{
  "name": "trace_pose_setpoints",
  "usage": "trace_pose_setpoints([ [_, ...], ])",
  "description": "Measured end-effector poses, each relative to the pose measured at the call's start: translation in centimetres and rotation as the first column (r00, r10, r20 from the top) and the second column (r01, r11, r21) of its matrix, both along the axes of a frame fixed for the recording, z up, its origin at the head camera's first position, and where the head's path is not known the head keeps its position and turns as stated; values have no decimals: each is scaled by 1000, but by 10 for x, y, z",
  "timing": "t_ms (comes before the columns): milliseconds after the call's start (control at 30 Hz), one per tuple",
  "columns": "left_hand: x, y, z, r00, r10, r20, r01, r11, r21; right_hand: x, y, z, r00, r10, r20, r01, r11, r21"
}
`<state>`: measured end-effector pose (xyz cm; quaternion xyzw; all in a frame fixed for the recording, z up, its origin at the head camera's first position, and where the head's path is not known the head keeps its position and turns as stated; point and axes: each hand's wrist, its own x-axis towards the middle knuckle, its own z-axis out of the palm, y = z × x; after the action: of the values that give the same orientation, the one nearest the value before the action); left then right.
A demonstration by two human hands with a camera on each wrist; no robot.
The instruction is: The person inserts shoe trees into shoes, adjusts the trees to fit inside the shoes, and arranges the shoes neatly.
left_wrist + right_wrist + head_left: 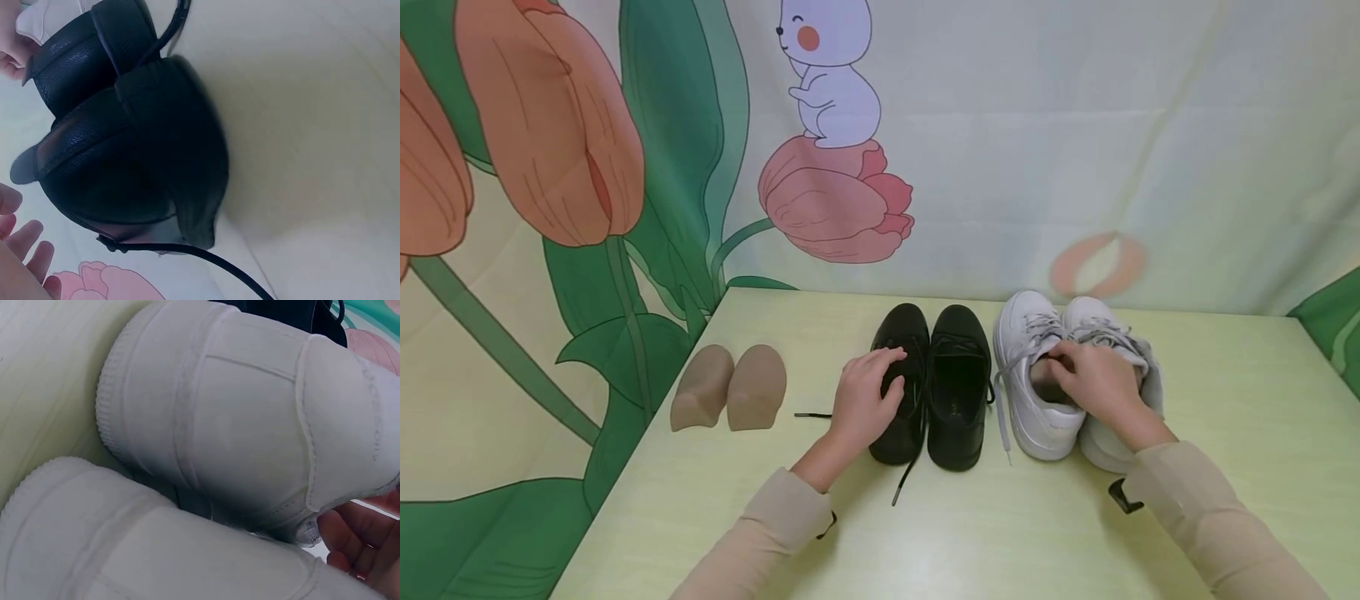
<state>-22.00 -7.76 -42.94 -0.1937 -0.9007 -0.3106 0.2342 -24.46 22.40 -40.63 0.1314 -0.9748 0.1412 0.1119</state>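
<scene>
A pair of black leather shoes stands mid-table, toes pointing away. My left hand rests on the left black shoe, fingers lying over its tongue. In the left wrist view the black heels fill the frame and my fingertips show at the lower left. To the right stands a pair of white sneakers. My right hand lies over their openings, fingers curled at the tongue of the left one. The right wrist view shows the white heels and my curled fingers.
Two tan shoe inserts lie at the table's left. A loose black lace trails toward me from the black shoes. The pale green table ends at its left edge near the inserts. A flower-print backdrop hangs behind.
</scene>
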Motion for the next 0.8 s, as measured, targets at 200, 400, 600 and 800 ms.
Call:
trace_pose_setpoints([
  [200, -1, -9, -4, 1000, 24, 4, -24, 1000, 9, 3, -5, 2, 996, -13, -93, 7, 998, -69],
  [400, -2, -18, -6, 998, 57, 6, -57, 998, 5, 5, -11, 6, 984, 8, -180, -26, 995, -97],
  [600, -1, -27, -4, 997, 75, 12, -75, 997, 15, 6, -17, 10, 977, 40, -208, -62, 993, -101],
  [800, -1, -35, -3, 995, 95, 9, -95, 995, 17, 7, -20, 9, 970, 71, -232, -102, 987, -125],
])
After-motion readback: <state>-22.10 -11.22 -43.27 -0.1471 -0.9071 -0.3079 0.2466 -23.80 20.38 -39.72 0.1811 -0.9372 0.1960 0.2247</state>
